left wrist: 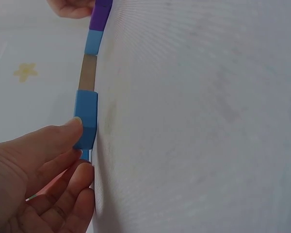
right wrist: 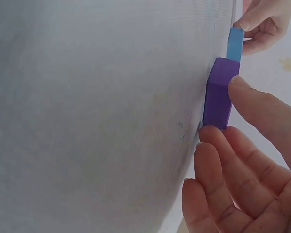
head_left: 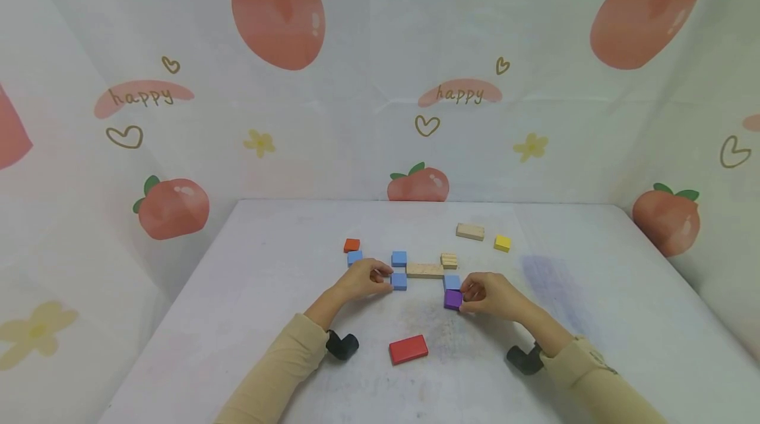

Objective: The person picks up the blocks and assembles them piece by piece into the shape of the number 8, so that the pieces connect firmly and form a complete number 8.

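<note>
My left hand (head_left: 363, 279) is at the left edge of a blue block (head_left: 399, 281), pinching it with thumb and fingertips. In the left wrist view the thumb lies against this blue block (left wrist: 86, 116). My right hand (head_left: 494, 295) pinches a purple block (head_left: 453, 300) at its right edge; in the right wrist view its thumb is on the purple block (right wrist: 220, 94). The purple block sits directly in front of another blue block (head_left: 452, 282). Between the blue blocks lies a long wooden block (head_left: 424, 271), with a third blue block (head_left: 399, 258) behind its left end.
A ridged wooden block (head_left: 448, 260) stands behind the wooden bar's right end. Farther back lie a plain wooden block (head_left: 470, 231) and a yellow block (head_left: 502, 243). An orange block (head_left: 352, 245) and a blue block (head_left: 354, 258) are at left, a red block (head_left: 408, 349) in front.
</note>
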Available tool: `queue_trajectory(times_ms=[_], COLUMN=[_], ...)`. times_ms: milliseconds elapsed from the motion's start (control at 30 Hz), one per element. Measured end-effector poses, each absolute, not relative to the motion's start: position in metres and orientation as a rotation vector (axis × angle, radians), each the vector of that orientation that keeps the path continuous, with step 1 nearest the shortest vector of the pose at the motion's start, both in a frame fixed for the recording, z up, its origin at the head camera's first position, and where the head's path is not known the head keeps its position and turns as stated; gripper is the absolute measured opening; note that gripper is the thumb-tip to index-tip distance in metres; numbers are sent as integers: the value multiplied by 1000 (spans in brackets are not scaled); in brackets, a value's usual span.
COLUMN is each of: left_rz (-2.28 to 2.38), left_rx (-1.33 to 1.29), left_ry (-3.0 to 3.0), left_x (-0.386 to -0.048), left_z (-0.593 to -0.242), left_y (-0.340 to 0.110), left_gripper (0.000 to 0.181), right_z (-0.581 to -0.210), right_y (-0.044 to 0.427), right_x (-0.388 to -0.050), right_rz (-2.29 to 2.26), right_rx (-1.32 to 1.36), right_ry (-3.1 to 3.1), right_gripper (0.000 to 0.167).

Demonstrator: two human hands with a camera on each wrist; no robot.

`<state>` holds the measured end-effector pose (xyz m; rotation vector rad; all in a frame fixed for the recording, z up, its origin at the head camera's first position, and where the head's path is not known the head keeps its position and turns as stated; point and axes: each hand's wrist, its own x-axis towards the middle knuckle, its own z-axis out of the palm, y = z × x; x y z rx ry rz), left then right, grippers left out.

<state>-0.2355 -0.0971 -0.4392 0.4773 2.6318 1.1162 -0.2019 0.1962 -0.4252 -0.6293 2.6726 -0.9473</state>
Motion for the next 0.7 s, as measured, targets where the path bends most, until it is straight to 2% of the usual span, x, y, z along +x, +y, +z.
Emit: queue_trajectory(times_ms=[367, 700], left_rz=[1099, 1200], left_rx=[470, 438], left_ry=[2627, 2746], left_x=[-235, -240], left_z=[-436, -428], left_y=[-101, -127], left_gripper=[34, 31], right_z=[-425, -426], right_y=[196, 197], right_x=[-202, -201], right_rz=[-957, -947], right_rx=[-632, -615], right_ry=[2669, 2672], right_gripper=[26, 27])
